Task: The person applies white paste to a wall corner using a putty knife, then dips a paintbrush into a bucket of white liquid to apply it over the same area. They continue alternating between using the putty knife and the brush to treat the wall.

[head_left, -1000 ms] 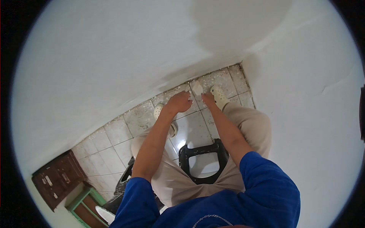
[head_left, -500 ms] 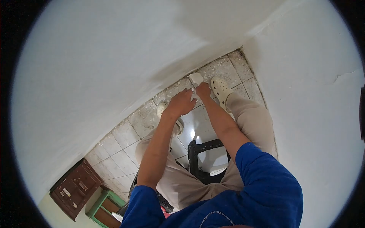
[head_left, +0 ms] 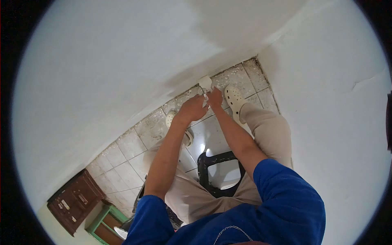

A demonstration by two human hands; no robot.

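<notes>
My right hand (head_left: pixel 214 98) is closed round a putty knife (head_left: pixel 205 83), whose broad pale blade points at the foot of the white wall. Close beside it, on the left, is my left hand (head_left: pixel 193 109), with its fingers bent toward the right hand. A small whitish thing (head_left: pixel 205 98) shows between the two hands; what it is I cannot make out. The putty knife's handle is mostly hidden in my right fist. Both hands are low over the tiled floor (head_left: pixel 132 143), between my cream clogs (head_left: pixel 233 97).
A white wall (head_left: pixel 110 73) rises in front and another wall (head_left: pixel 330 114) stands on the right, meeting in a corner. White specks lie along the floor edge. Beneath me is a black stool (head_left: pixel 203 173). A brown panel (head_left: pixel 75 200) and a green wooden frame (head_left: pixel 104 224) are at lower left.
The view has shifted slightly. My right hand and the putty knife have moved a little left and the blade is turned more toward the wall. My hands are closer together.
</notes>
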